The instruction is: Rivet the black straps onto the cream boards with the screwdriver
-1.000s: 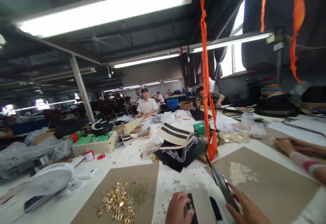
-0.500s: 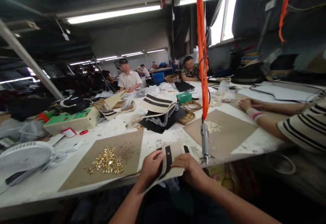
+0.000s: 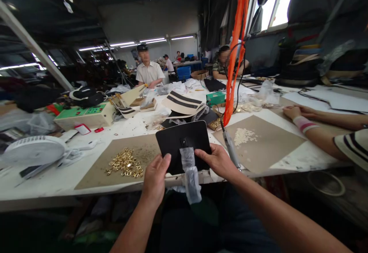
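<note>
Both hands hold up a black panel [image 3: 172, 136] with rounded corners, tilted at the table's front edge. My left hand [image 3: 155, 176] grips its lower left edge, thumb in front. My right hand [image 3: 220, 160] is closed on its right side, thumb on the face, fingers hidden behind. At the panel's centre sits a small black tab, from which a plastic-wrapped strip [image 3: 191, 180] hangs below the edge. Left of the panel lies a pile of gold metal pieces [image 3: 125, 163] on a brown sheet [image 3: 94, 168]. A pen-shaped metal tool [image 3: 230, 147] hangs close beyond my right hand.
Orange cord [image 3: 237, 46] hangs on the right. Behind the panel lie striped cream panels [image 3: 184, 103] and a green box [image 3: 215, 98]. Small white pieces [image 3: 244, 136] lie on another brown sheet. A co-worker's forearms [image 3: 319, 124] rest at right; a white fan [image 3: 33, 149] lies left.
The panel has been raised and turned from its cream, black-striped side to its black side. Both hands have shifted to its left and right edges. The view has moved.
</note>
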A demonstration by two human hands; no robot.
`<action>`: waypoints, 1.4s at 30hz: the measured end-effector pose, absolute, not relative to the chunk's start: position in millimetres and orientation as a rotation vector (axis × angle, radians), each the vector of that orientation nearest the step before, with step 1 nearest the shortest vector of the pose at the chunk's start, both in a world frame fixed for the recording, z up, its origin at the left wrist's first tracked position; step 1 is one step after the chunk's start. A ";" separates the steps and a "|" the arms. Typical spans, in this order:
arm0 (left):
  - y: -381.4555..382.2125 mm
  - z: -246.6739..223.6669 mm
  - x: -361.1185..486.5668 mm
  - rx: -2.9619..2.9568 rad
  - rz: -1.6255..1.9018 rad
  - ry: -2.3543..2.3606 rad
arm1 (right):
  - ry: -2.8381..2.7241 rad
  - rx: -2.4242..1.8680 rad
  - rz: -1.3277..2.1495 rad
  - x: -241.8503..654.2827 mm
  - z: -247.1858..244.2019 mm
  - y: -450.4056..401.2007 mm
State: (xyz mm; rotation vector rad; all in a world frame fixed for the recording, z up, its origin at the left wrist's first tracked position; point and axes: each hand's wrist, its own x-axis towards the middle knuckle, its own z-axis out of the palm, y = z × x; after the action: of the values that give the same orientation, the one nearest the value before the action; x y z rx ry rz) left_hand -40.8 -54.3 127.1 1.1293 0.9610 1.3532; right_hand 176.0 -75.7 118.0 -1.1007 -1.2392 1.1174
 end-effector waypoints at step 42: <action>-167.5 -51.7 -82.4 0.251 1.101 1.262 | -2.287 -1.695 0.678 -58.1 33.8 44.2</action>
State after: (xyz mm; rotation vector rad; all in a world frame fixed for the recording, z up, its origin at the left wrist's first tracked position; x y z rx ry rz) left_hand -82.4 -167.5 -51.7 0.2512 1.2618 1.1010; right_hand -58.1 44.2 33.8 -1.6947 -2.2872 0.6782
